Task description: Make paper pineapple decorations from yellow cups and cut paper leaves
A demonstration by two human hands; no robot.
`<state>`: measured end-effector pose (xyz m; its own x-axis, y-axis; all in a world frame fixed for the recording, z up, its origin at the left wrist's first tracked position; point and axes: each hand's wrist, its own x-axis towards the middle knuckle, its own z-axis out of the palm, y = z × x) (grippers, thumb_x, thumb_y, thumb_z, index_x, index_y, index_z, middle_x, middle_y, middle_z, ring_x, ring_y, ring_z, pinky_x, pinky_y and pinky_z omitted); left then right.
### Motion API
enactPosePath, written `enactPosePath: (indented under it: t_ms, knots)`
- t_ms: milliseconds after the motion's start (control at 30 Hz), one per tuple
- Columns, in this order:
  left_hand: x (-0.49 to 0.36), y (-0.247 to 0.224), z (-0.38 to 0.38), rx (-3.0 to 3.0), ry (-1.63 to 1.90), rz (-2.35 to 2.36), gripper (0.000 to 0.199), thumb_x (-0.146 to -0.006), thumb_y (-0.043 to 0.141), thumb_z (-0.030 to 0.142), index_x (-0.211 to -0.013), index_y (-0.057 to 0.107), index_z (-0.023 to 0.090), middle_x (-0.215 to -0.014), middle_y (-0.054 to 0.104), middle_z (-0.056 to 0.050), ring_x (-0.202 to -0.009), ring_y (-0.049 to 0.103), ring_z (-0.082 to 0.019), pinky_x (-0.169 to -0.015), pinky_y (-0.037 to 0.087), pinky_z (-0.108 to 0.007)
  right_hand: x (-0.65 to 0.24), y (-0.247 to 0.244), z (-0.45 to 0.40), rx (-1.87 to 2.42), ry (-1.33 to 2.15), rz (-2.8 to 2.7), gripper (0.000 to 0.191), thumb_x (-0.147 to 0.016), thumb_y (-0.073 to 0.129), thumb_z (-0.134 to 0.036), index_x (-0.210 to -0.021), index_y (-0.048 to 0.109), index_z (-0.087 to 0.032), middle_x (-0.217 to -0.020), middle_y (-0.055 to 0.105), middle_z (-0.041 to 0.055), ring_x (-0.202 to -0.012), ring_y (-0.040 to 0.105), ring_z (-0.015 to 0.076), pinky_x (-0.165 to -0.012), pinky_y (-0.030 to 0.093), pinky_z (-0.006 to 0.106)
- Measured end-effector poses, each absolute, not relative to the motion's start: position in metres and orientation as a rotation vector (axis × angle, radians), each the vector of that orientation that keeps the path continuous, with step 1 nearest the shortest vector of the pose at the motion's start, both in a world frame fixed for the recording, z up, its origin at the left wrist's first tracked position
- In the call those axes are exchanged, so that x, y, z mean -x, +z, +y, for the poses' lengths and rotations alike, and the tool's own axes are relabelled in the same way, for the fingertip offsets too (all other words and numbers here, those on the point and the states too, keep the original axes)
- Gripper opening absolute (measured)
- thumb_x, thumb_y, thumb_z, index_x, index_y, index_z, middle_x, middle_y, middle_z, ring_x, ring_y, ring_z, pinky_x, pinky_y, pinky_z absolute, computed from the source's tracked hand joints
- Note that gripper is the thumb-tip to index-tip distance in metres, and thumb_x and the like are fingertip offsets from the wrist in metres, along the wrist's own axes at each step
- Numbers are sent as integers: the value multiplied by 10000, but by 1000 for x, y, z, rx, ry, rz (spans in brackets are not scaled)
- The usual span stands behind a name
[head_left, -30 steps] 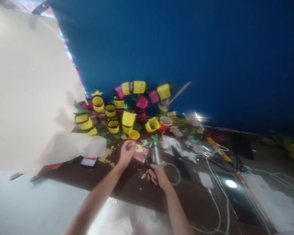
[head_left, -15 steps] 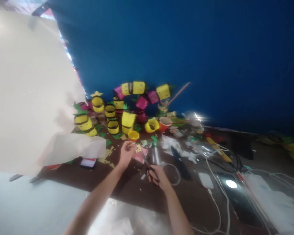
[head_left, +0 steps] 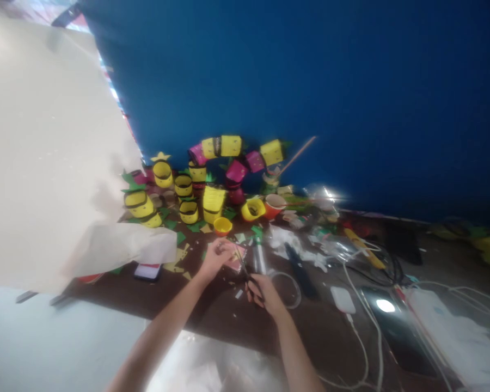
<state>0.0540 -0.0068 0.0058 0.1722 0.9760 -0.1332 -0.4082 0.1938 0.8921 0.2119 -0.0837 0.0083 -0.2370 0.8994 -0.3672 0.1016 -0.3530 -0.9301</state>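
Note:
My right hand (head_left: 259, 289) grips the dark handles of a pair of scissors (head_left: 244, 265), whose blades point up and left. Near the blade tips my left hand (head_left: 218, 255) is pinched, and whatever small piece lies between its fingers is too blurred to make out. Beneath the fingers and blades is a pink square (head_left: 237, 263) with small pale yellow bits on it. Just beyond my left hand stands a small yellow-orange cup (head_left: 222, 226). A clear cylinder (head_left: 260, 259) lies right of the pink square.
Several yellow and magenta paper rings with green leaves (head_left: 188, 211) stand at the back. White crumpled paper (head_left: 126, 249) and a phone (head_left: 147, 271) are at left. Cables, a white charger (head_left: 343, 300) and a dark tablet (head_left: 400, 326) occupy the right.
My left hand has shifted slightly right and down, over the edge of the pink square. The pale yellow piece by its fingertips shows less. My right hand and the scissors have barely moved.

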Motion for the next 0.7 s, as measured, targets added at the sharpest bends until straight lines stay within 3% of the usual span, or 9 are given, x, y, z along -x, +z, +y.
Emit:
enactPosePath:
  t_ms: [300,500,700]
  knots:
    - [-51,4,-8,-964,1111,894,364,-585,700,247,-899,536,163,-583,538,57,-520,506,-69,-535,421,-192,-209,2,-83,1467,1575,-1275,327,-702,576,-407,-538,414,-175,-388,468,-56,-298,298,23,-305,168,153]
    - [-51,0,-7,-924,1098,914,433,-575,725,269,-942,519,169,-636,569,39,-568,546,-83,-559,443,-196,-210,-2,-83,1508,1541,-1289,346,-707,576,-449,-554,438,-171,-411,482,-46,-338,360,40,-319,189,160]
    - [-52,-7,-6,-907,1118,923,431,-582,728,262,-948,522,163,-676,581,23,-590,552,-84,-577,446,-198,-210,-6,-83,1518,1543,-1256,388,-698,572,-512,-565,449,-169,-414,481,-49,-325,333,36,-320,193,169]
